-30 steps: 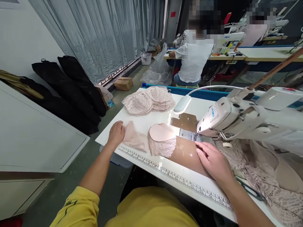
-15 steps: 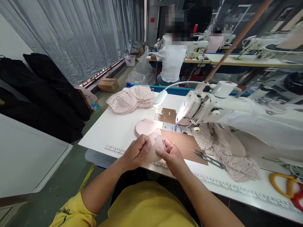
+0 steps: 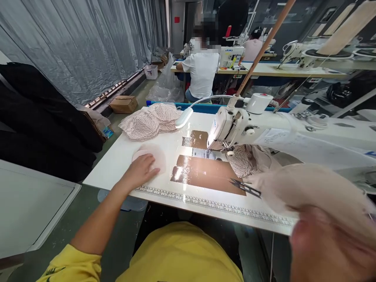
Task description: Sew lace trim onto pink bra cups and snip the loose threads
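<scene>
My left hand (image 3: 141,171) lies on a pale pink bra cup piece (image 3: 158,156) at the left of the white sewing table, its fingers stretched over the fabric and the thumb apart. Close to the camera at the lower right, my right hand (image 3: 326,243) is smeared by motion. It grips beige fabric (image 3: 317,188) that hangs in front of the sewing machine arm; the fingertips are partly hidden. Black thread snips (image 3: 245,187) lie between the hands, on the edge of a brown plate (image 3: 205,172). The needle area of the sewing machine (image 3: 217,137) is lit, and nobody touches it.
Stacked lace bra cups (image 3: 149,123) lie at the table's far left, beside a small lamp (image 3: 184,117). More lace (image 3: 241,158) sits behind the needle. A ruler strip (image 3: 205,203) runs along the front edge. Beyond, a person in a white shirt (image 3: 204,74) sits at another table.
Both hands were together over a pale fabric piece at the table's front. Now they are far apart: the left has moved left onto the cup piece, the right far right with beige fabric.
</scene>
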The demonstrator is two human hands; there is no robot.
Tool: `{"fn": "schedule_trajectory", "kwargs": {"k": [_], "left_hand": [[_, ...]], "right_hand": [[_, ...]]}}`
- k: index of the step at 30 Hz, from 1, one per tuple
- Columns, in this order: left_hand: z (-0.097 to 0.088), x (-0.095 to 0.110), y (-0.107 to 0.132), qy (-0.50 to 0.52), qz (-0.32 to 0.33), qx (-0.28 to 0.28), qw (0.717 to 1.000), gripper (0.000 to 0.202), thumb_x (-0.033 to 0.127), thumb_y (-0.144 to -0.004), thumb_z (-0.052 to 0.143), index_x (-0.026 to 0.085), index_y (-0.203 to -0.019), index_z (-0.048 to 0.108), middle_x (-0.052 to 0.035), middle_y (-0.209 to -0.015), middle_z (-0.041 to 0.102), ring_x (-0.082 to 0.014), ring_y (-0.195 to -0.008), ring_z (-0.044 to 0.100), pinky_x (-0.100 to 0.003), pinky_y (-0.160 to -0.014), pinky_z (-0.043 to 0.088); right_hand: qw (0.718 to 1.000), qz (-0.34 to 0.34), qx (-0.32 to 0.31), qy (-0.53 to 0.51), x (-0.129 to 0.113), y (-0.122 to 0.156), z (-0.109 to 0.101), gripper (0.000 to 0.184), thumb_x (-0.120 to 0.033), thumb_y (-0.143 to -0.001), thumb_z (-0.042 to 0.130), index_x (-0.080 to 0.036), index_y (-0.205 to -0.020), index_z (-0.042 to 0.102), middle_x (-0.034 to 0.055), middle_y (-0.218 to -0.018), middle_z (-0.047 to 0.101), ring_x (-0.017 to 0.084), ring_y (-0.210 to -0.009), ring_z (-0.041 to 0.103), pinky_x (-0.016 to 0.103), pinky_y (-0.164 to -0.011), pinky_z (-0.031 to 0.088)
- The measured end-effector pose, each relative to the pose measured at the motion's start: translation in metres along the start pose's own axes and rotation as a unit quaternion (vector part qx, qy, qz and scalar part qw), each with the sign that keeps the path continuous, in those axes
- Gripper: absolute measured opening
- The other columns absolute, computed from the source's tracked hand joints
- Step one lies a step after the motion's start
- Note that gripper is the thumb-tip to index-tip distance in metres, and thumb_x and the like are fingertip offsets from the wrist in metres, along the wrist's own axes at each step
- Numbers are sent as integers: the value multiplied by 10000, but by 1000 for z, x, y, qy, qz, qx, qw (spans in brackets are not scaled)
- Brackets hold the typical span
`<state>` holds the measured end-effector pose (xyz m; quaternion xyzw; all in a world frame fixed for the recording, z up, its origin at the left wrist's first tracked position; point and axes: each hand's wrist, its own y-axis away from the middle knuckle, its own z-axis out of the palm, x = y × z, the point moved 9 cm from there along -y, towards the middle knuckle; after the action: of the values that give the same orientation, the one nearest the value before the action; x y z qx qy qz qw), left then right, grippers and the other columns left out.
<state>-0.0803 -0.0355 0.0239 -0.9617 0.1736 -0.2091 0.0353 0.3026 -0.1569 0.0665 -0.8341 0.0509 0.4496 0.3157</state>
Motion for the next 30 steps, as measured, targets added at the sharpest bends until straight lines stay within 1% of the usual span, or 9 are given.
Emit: {"fn": "schedule_trajectory", "kwargs": {"k": [6, 9, 12, 15, 18, 21, 24, 27, 30], "left_hand": [[17, 116, 19, 309, 180, -213, 909, 724, 347, -735, 722, 237, -1388, 431, -93, -1323, 556, -250, -1186, 548, -343, -973, 459], [35, 112, 21, 359, 120, -243, 893, 438, 236, -799, 609, 216, -1236, 592, -47, -1096, 684, -210, -965, 646, -287, -819, 503], [27, 56, 16, 303, -19, -83, 949, 270, 173, -791, 550, 187, -1021, 690, -35, -952, 698, -200, -868, 636, -278, -760, 482], [29, 40, 22, 368, -80, -41, 925, 216, 270, -841, 543, 169, -944, 704, -45, -859, 686, -200, -809, 624, -281, -706, 479], [41, 90, 29, 563, 0, -166, 809, 451, 490, -864, 543, 204, -1201, 632, -97, -1120, 655, -241, -947, 629, -326, -768, 516], [38, 130, 38, 642, 82, -247, 721, 768, 565, -764, 656, 248, -1422, 418, -132, -1355, 507, -308, -1159, 538, -368, -845, 526], [33, 113, 30, 609, 56, -168, 773, 786, 517, -734, 710, 250, -1416, 423, -138, -1343, 504, -292, -1135, 529, -309, -745, 539], [40, 86, 26, 554, -2, -113, 825, 772, 423, -698, 769, 252, -1384, 460, -117, -1380, 472, -276, -1163, 502, -326, -860, 504], [64, 91, 35, 623, -34, -223, 749, 691, 387, -725, 750, 191, -1337, 496, -129, -1237, 584, -268, -1086, 571, -371, -914, 476]], "right_hand": [[899, -110, -405, -124, -73, 44, 142, 169, -253, -872, 517, -221, -748, 627, 15, -732, 665, 164, -648, 611, 272, -580, 486], [928, -123, -337, -103, -80, 32, 136, 63, -205, -808, 561, -227, -788, 616, 7, -731, 663, 144, -628, 600, 244, -564, 466], [981, -75, -175, -36, -58, 5, 98, 49, -241, -746, 609, -241, -795, 605, 23, -757, 665, 167, -643, 604, 267, -572, 472], [991, -3, -132, -16, -36, -4, 93, 86, -302, -767, 612, -239, -824, 619, 27, -769, 656, 176, -657, 595, 283, -605, 474], [939, 85, -302, -137, -25, 14, 142, 170, -378, -807, 606, -215, -832, 649, 17, -737, 638, 168, -656, 577, 269, -592, 460], [808, 213, -452, -311, -24, 52, 182, 262, -432, -785, 652, -194, -895, 662, 7, -734, 644, 167, -669, 580, 269, -598, 468], [714, 296, -491, -403, -25, 74, 192, 322, -443, -732, 719, -174, -901, 666, 5, -706, 639, 160, -655, 585, 282, -634, 478], [703, 314, -466, -437, -24, 74, 190, 344, -433, -635, 799, -174, -802, 646, 6, -692, 622, 161, -655, 576, 292, -654, 484], [751, 325, -372, -439, -14, 60, 183, 375, -400, -588, 836, -204, -748, 559, -41, -632, 550, 112, -564, 498, 228, -544, 437]]}}
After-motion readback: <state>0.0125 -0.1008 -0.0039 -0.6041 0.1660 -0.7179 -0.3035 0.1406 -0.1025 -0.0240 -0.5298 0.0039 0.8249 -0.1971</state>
